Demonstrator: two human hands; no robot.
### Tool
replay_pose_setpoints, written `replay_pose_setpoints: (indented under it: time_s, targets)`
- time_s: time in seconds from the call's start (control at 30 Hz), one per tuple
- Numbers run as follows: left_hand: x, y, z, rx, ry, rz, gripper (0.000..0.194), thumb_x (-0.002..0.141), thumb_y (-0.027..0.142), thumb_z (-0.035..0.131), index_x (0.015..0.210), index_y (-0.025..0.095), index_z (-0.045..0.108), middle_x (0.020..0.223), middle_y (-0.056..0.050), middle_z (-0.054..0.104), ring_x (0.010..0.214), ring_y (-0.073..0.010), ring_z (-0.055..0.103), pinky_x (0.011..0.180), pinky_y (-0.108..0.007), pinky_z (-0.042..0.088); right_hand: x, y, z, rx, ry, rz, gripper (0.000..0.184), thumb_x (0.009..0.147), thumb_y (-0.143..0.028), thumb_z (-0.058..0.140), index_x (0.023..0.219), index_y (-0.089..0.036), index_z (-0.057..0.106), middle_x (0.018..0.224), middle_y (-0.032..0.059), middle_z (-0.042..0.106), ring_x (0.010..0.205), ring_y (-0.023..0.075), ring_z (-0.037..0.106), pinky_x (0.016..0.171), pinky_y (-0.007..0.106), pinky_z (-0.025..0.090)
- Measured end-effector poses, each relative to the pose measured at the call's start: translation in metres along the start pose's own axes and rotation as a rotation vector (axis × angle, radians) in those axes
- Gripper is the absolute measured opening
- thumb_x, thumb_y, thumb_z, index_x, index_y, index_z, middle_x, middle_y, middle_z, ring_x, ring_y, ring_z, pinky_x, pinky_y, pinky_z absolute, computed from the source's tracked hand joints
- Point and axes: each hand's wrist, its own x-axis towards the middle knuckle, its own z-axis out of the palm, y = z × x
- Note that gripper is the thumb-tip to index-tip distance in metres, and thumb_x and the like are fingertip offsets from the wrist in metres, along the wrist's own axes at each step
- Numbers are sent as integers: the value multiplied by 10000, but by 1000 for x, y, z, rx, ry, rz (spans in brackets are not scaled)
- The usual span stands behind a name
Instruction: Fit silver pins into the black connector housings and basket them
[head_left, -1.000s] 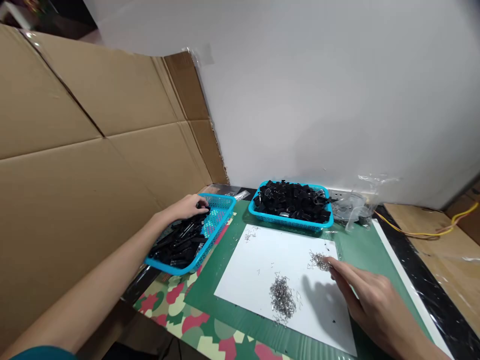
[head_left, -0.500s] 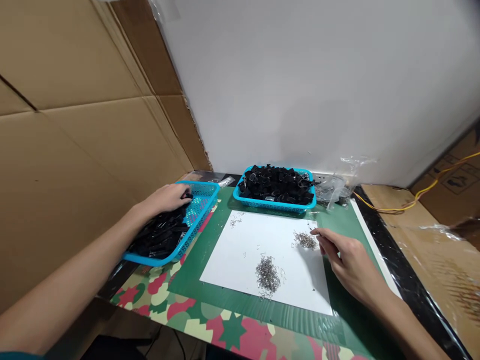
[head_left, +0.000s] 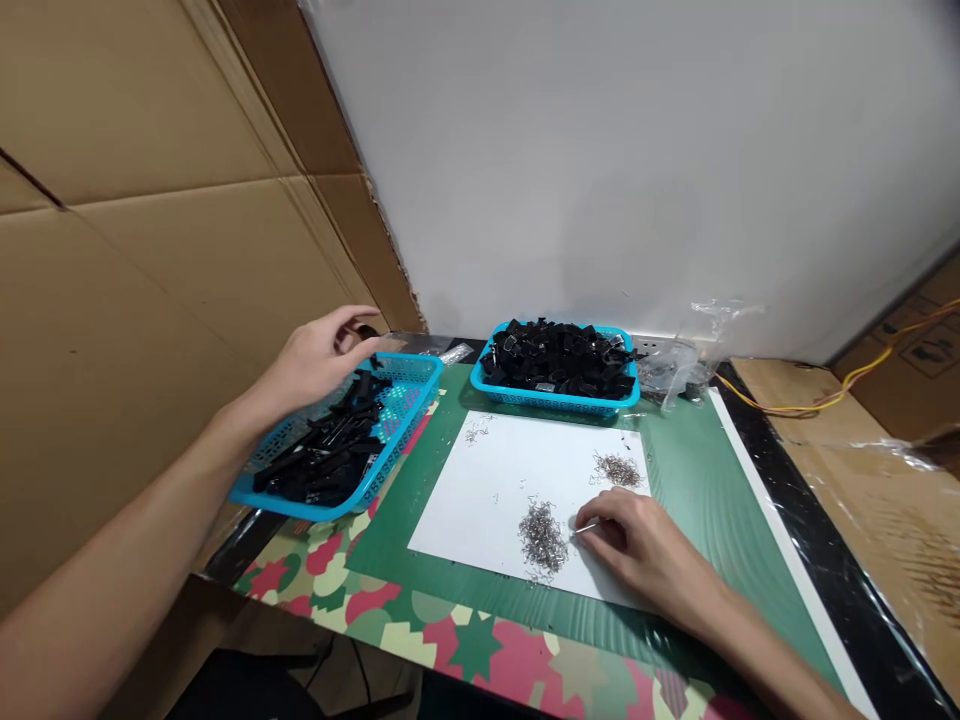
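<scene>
My left hand is raised above the near-left blue basket, its thumb and fingers apart. A small dark piece shows by its fingertips; I cannot tell whether it touches them. Long black pieces lie heaped in this basket. My right hand is low over the white sheet, closed in a pinch on a thin silvery tool. The tool's tip points left, close to a pile of small bent metal wire clips. Another clip pile lies beyond this hand.
A second blue basket, heaped with black pieces, stands at the back by the wall. Clear plastic bags lie to its right. A yellow cable runs over cardboard at right. A cardboard wall closes the left side.
My left hand has come up out of the left basket and its fingers have spread. My right hand has moved left and nearer, from the far clip pile to the larger one.
</scene>
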Motion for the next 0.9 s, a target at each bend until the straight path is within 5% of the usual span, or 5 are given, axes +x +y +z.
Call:
replay_pose_setpoints:
  time_s: [0.1,0.27,0.4,0.57,0.9]
  targets:
    - [-16,44,10,-218,-28,130,371,972,450,610,1204,185,727,1039,-26,701,763,-131,530,712,-259,415,1,2,5,-14,-21,-10,169,969,-192,599,941,-233,761,916,43,736,900,223,669,797,336,473]
    - [-40,108,52,-500,-140,235,302,982,456,605,1055,178,697,935,-28,675,782,-151,553,716,-271,441,-2,3,7,-49,-63,-48,179,1036,-208,515,999,-218,690,978,60,700,935,228,640,821,352,476]
    - [-54,135,110,-766,-225,187,268,980,439,627,1071,187,646,834,3,603,724,-134,518,652,-253,399,-6,4,6,-22,-50,-68,180,1079,-262,452,1017,-210,613,985,64,667,896,220,609,804,352,472]
    - [-79,152,163,-1080,-365,58,243,975,401,640,1061,180,691,1003,-37,669,706,-117,500,628,-253,371,-4,4,-7,229,44,21,247,1092,-396,451,976,-215,574,888,29,600,800,186,548,718,294,456]
    - [-113,164,164,-1259,-526,31,269,926,417,745,1047,182,693,1007,-35,621,808,-134,545,746,-265,433,7,4,-3,755,273,115,271,981,-472,665,981,-206,613,874,-2,513,750,142,478,657,236,420]
